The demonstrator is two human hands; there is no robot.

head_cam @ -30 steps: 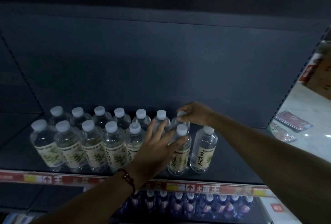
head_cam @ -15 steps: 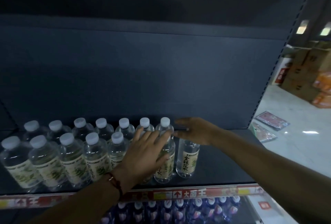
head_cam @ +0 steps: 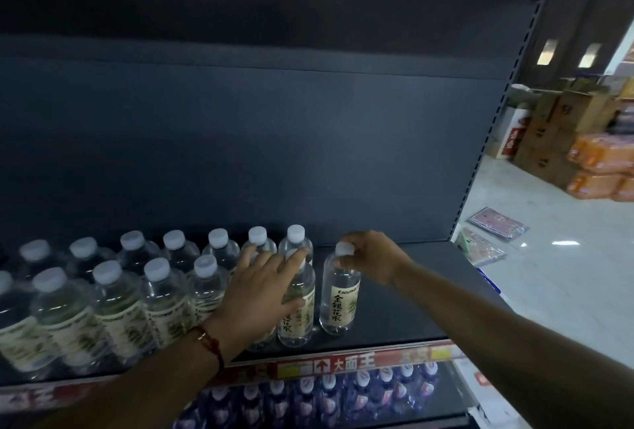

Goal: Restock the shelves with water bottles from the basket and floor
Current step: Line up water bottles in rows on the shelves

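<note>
Clear water bottles with white caps and pale green labels (head_cam: 116,312) stand in two rows on a dark shelf (head_cam: 404,305). My right hand (head_cam: 372,258) grips the cap and neck of the rightmost front bottle (head_cam: 339,305), which stands upright on the shelf. My left hand (head_cam: 262,286) lies flat with fingers spread against the front-row bottle (head_cam: 298,318) just left of it, partly hiding another bottle behind the palm. No basket is in view.
The shelf right of the bottles is bare up to its end post (head_cam: 480,161). A red price strip (head_cam: 343,365) runs along the front edge. Purple-capped bottles (head_cam: 329,397) fill the shelf below. Cardboard boxes (head_cam: 562,133) and orange packs (head_cam: 600,167) sit on the floor at right.
My right hand has come forward from the back row and closed on the cap of the rightmost front bottle. My left hand stays pressed on the neighbouring bottles. The view has swung right.
</note>
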